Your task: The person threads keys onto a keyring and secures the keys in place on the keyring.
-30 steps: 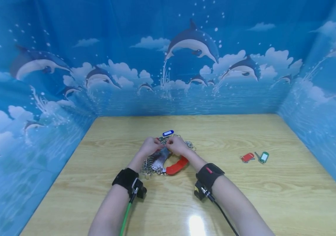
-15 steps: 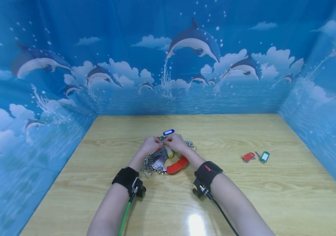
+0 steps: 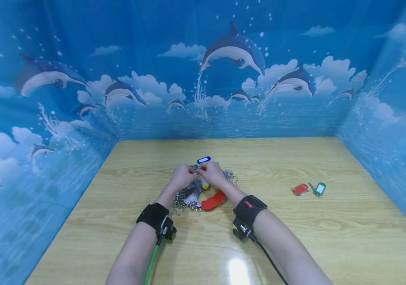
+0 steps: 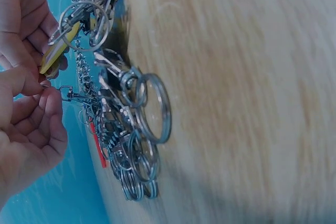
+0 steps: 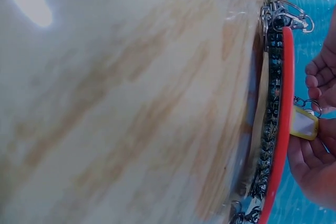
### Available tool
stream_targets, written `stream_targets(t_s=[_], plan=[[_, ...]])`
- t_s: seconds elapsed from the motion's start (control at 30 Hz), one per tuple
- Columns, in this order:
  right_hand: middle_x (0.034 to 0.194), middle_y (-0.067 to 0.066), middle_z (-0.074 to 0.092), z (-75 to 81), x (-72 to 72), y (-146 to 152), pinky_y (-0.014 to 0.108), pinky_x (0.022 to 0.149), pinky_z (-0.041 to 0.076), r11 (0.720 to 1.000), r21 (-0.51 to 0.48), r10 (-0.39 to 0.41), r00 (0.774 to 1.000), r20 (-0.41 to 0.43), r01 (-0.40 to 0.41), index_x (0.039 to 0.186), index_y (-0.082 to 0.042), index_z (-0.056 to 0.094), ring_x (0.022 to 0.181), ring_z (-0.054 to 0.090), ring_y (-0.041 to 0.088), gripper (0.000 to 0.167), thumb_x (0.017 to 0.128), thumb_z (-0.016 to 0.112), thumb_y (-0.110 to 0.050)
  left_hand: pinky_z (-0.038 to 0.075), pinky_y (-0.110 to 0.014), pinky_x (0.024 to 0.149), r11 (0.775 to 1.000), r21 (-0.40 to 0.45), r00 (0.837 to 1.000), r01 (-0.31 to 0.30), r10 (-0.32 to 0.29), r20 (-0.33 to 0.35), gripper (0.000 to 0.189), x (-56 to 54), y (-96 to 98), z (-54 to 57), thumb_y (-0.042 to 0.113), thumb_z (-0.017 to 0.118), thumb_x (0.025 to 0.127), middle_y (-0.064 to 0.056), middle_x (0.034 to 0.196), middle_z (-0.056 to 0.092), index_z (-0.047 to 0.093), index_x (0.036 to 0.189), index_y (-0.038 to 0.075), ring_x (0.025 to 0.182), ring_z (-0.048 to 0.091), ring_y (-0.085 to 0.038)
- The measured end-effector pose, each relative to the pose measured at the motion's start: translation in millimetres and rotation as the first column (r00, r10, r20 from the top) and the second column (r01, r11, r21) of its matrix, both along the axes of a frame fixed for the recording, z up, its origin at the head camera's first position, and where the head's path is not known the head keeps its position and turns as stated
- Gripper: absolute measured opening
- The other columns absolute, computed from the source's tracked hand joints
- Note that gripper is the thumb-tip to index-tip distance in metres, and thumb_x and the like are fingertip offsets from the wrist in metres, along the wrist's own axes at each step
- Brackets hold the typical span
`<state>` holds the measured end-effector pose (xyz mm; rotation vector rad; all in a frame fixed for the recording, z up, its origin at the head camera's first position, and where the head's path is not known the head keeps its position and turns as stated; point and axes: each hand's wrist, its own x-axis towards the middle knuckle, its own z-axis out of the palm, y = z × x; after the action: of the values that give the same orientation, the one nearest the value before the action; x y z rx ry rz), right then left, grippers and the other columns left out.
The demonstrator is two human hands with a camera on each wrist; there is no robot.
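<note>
Both hands meet over a curved ring holder (image 3: 213, 201) with a red side and many metal clasps. My left hand (image 3: 183, 176) pinches a small split ring (image 5: 315, 107) between thumb and fingertip, and a swivel clasp (image 4: 75, 95) joins it to the holder. My right hand (image 3: 211, 174) pinches a yellow key tag (image 5: 304, 124) with a pale label, close against the left fingertips. In the left wrist view, loose rings (image 4: 155, 108) hang from a row of clasps (image 4: 113, 124). Fingers hide where tag and ring meet.
A blue key tag (image 3: 203, 160) lies just behind the hands. A red key tag (image 3: 300, 189) and a green key tag (image 3: 319, 189) with keys lie to the right on the wooden table (image 3: 349, 229). A blue dolphin-print curtain (image 3: 153, 71) surrounds the back and sides.
The yellow key tag has come into view below the right fingers, hidden a second ago. Both hands have stayed together over the holder, shifting only slightly.
</note>
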<state>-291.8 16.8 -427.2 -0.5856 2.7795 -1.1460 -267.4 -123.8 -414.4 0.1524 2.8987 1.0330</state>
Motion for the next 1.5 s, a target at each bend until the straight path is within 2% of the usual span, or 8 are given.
stream_targets(t_s=[0.37,0.87,1.07,1.27,1.43,1.5], plan=[[0.083,0.005,0.065,1.9,2.5,-0.6,0.023,0.056,0.043,1.000,0.000,-0.022,1.000,-0.014,0.022,0.091,-0.005,0.069,0.062,0.054,0.011,0.015,0.092,0.056,-0.013,0.021,-0.021,0.041,1.000,-0.025,1.000,0.009,-0.009,-0.028,0.035,-0.6,2.1,-1.2,0.006,0.059,0.077,0.005,0.047,0.027,0.038,0.050,0.014,0.041,0.025,-0.008],[0.083,0.005,0.065,4.4,0.4,-0.1,0.024,0.060,0.044,1.000,-0.013,-0.023,0.999,-0.029,0.023,0.089,-0.005,0.069,0.065,0.054,0.012,0.015,0.091,0.056,-0.013,0.021,-0.022,0.043,0.999,-0.040,0.998,0.009,-0.012,-0.057,0.038,-2.3,3.8,1.2,0.008,0.060,0.077,0.006,0.046,0.025,0.036,0.047,0.015,0.041,0.023,-0.008],[0.079,0.004,0.064,4.0,1.6,-0.6,0.024,0.053,0.042,1.000,-0.012,-0.019,1.000,-0.019,0.019,0.089,-0.005,0.068,0.058,0.052,0.012,0.016,0.092,0.055,-0.013,0.022,-0.021,0.041,0.999,-0.028,0.999,-0.017,0.016,-0.043,0.038,-1.9,6.3,2.3,0.007,0.061,0.076,0.006,0.043,0.027,0.038,0.047,0.014,0.039,0.025,-0.008],[0.079,0.004,0.062,-3.1,4.0,-3.0,0.024,0.056,0.044,0.999,0.034,0.008,0.999,-0.048,-0.007,0.090,-0.005,0.066,0.060,0.053,0.012,0.015,0.092,0.054,-0.013,0.021,-0.020,0.040,0.999,-0.030,0.998,-0.035,0.034,-0.044,0.040,-0.2,6.5,-0.7,0.009,0.061,0.077,0.007,0.043,0.027,0.037,0.046,0.014,0.038,0.026,-0.007],[0.081,0.005,0.063,-3.9,4.9,-3.8,0.025,0.058,0.044,0.999,0.044,0.023,0.996,-0.086,-0.019,0.090,-0.005,0.066,0.063,0.054,0.013,0.015,0.092,0.054,-0.013,0.022,-0.020,0.042,1.000,-0.005,0.996,-0.003,0.002,-0.085,0.039,-1.0,2.7,-4.8,0.012,0.061,0.078,0.007,0.044,0.030,0.037,0.047,0.015,0.040,0.026,-0.007],[0.082,0.006,0.064,-3.1,4.8,-3.3,0.025,0.057,0.044,0.999,0.031,0.020,0.996,-0.085,-0.017,0.090,-0.004,0.066,0.064,0.054,0.013,0.015,0.092,0.055,-0.013,0.024,-0.020,0.043,0.999,0.033,0.997,0.018,-0.016,-0.073,0.036,-1.8,0.5,-6.7,0.011,0.059,0.079,0.006,0.046,0.033,0.039,0.049,0.014,0.042,0.028,-0.007]])
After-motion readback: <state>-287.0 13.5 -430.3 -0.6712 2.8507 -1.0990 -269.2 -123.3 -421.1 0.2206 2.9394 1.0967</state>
